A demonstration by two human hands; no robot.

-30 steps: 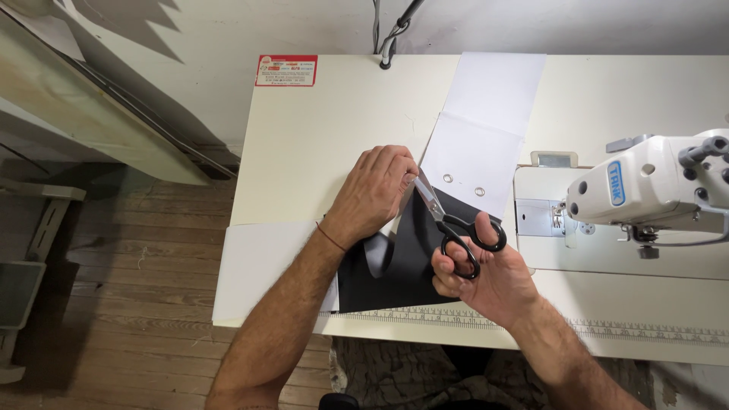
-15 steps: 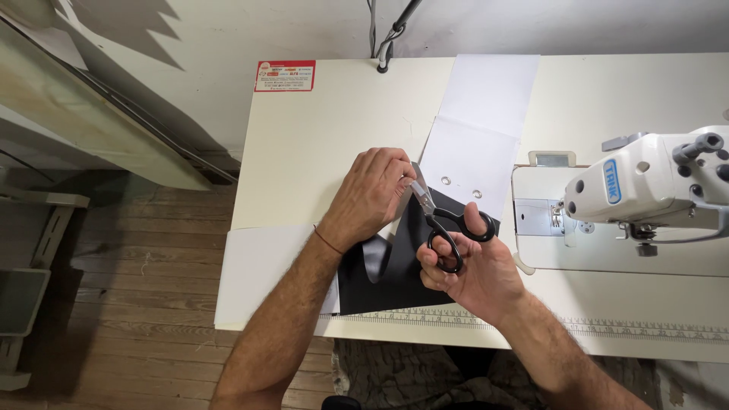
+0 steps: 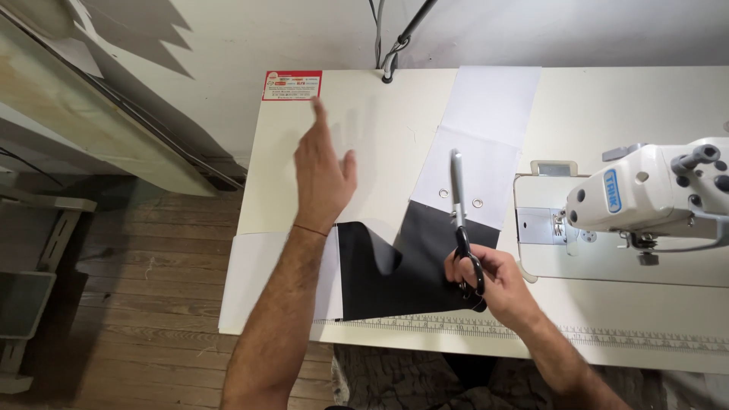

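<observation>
I count one pair of scissors (image 3: 461, 220), one black cloth (image 3: 402, 269) and one white sewing machine (image 3: 653, 197). I see two metal rings (image 3: 460, 202) in one white sheet (image 3: 478, 144), and one red sticker (image 3: 291, 85).

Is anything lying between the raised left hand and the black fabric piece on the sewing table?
Nothing visible does. The left hand is lifted over bare cream sewing table, and the black fabric piece lies just below its wrist. The right hand holds the black-handled scissors at the fabric's right edge, off to the side.
</observation>
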